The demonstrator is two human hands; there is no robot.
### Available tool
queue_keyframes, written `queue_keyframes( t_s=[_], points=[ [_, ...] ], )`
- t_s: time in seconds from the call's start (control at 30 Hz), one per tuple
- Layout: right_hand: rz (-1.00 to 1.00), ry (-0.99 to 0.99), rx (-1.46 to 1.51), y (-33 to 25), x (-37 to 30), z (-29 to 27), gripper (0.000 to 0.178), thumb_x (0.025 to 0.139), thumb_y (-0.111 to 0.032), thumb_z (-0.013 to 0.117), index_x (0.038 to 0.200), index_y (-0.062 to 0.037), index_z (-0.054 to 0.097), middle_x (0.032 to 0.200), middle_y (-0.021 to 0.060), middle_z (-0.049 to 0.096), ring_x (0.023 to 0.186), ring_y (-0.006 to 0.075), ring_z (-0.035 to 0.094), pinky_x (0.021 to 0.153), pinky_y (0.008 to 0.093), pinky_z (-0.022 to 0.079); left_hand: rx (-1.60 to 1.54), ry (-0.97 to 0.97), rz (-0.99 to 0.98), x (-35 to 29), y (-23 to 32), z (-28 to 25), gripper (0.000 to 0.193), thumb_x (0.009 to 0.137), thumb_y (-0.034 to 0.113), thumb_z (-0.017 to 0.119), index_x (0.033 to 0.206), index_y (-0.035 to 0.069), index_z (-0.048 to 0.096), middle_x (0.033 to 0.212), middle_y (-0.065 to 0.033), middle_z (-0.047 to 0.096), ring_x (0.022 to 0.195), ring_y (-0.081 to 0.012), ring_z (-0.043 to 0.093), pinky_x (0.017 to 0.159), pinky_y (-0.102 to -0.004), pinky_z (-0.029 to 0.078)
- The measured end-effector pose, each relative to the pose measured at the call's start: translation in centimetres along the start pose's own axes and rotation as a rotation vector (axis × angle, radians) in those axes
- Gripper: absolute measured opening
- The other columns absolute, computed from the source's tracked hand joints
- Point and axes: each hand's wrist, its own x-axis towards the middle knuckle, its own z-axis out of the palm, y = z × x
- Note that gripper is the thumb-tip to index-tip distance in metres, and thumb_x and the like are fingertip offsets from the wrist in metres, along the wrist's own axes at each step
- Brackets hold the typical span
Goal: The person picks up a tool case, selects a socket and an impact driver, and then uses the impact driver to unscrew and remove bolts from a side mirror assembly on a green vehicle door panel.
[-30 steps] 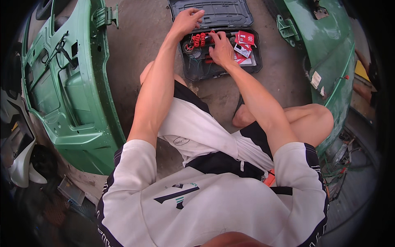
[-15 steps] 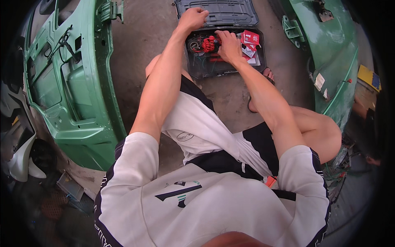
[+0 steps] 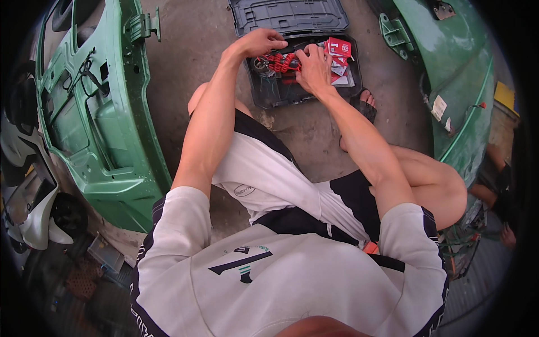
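A dark plastic tool case (image 3: 281,101) lies unfolded on the floor in front of me, its grey lid (image 3: 289,16) tipped back on the far side. My left hand (image 3: 259,43) hovers over the case's far left edge, fingers stretched to the right, with nothing visible in them. Down inside, my right hand (image 3: 315,68) is closed, its fingers bent beside a red coiled cord (image 3: 279,63); what they grip is hidden by the hand. Red and white cards or leaflets (image 3: 339,49) lie to its right. Dark items and thin wires crowd the case's left part.
A green vehicle door shell (image 3: 101,140) stands at my left, and a green body panel (image 3: 463,73) at my right. Further left is a white motor scooter (image 3: 36,208). My sandaled foot (image 3: 368,104) rests by the case's right side. Another person's arm shows at far right.
My left hand has come down from the lid to the case's edge, its fingers straightening. The red coiled cord now lies more stretched out. My right hand stays in the case, fingers more bent.
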Motion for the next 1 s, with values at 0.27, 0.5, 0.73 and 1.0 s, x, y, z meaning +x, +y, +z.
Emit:
queue_keyframes(
  t_s=[0.27,0.5,0.73,1.0],
  points=[
    [-0.122,0.535,0.123,-2.2,4.9,-5.3,0.048,0.070,-0.010,0.080,0.115,-0.0192,0.064,0.118,0.0017,0.058,0.121,0.0246,0.053,0.112,0.0636,0.027,0.010,0.233,-0.021,-1.6,2.4,-0.6,0.061,0.080,0.035,0.085,0.129,0.008,0.063,0.091,-0.0031,0.069,0.077,-0.0130,0.064,0.065,-0.0302,0.053],
    [0.203,-0.222,0.416,1.5,5.8,0.5,0.042,0.093,-0.035,0.066,0.127,-0.0110,0.065,0.128,0.0129,0.066,0.124,0.0319,0.057,0.104,0.0434,0.045,-1.047,0.512,0.065,-3.1,2.8,-4.1,0.022,0.095,0.018,0.071,0.112,0.012,0.058,0.076,-0.0008,0.060,0.055,-0.0113,0.059,0.043,-0.0255,0.047],
    [-0.048,-0.266,0.057,0.3,2.1,4.9,0.039,0.097,-0.043,0.057,0.113,-0.0125,0.074,0.125,0.0021,0.068,0.127,0.0302,0.053,0.107,0.0625,0.034,-0.969,0.568,0.053,-5.8,2.7,-4.5,0.021,0.095,0.018,0.070,0.112,0.011,0.058,0.078,-0.0004,0.061,0.057,-0.0090,0.059,0.044,-0.0228,0.045],
    [0.076,0.011,0.210,2.4,5.0,6.4,0.025,0.094,-0.025,0.056,0.101,-0.0102,0.075,0.101,0.0173,0.073,0.091,0.0383,0.069,0.082,0.0478,0.056,-1.072,0.635,0.122,-6.1,4.0,-4.4,0.019,0.095,0.018,0.071,0.110,0.013,0.061,0.077,0.0034,0.060,0.055,-0.0057,0.056,0.043,-0.0217,0.044]
  ],
)
